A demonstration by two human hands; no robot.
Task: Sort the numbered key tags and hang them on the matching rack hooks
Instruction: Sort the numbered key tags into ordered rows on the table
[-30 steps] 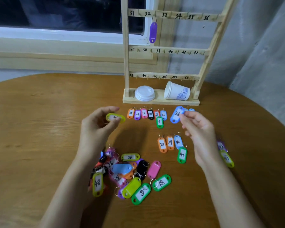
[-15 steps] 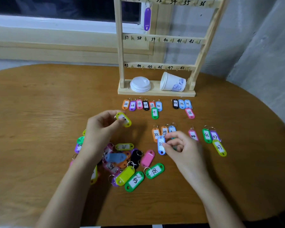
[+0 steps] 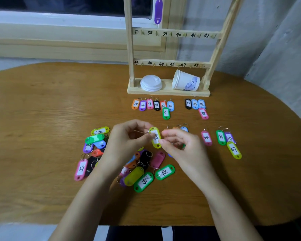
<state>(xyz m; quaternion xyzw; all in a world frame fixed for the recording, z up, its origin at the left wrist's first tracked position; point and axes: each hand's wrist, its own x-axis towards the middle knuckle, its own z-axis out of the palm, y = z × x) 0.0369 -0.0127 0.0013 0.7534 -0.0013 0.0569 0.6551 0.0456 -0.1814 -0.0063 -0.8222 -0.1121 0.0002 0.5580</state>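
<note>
Over the middle of the table my left hand [image 3: 129,138] pinches a yellow-green key tag [image 3: 156,136] at its ring end. My right hand [image 3: 181,148] has its thumb and forefinger on that tag's right edge. Unsorted tags lie in a pile [image 3: 142,181] under my wrists, and a pink 27 tag [image 3: 81,169] sits to the left. Sorted rows lie further back: 25 to 30 [image 3: 153,104], 33 to 35 [image 3: 195,103], and 44, 46, 47 [image 3: 221,137]. The wooden rack [image 3: 174,34] stands behind with numbered hooks and one purple tag [image 3: 158,11] hanging.
On the rack's base lie a stack of white lids [image 3: 151,83] and a tipped paper cup [image 3: 186,81]. The round wooden table [image 3: 42,119] ends near my body. A window sill runs behind it, and a grey wall stands to the right.
My right hand brought the blue 38 tag down to the middle row, let go of it, and came left to the yellow-green tag. My left hand carried that tag rightward.
</note>
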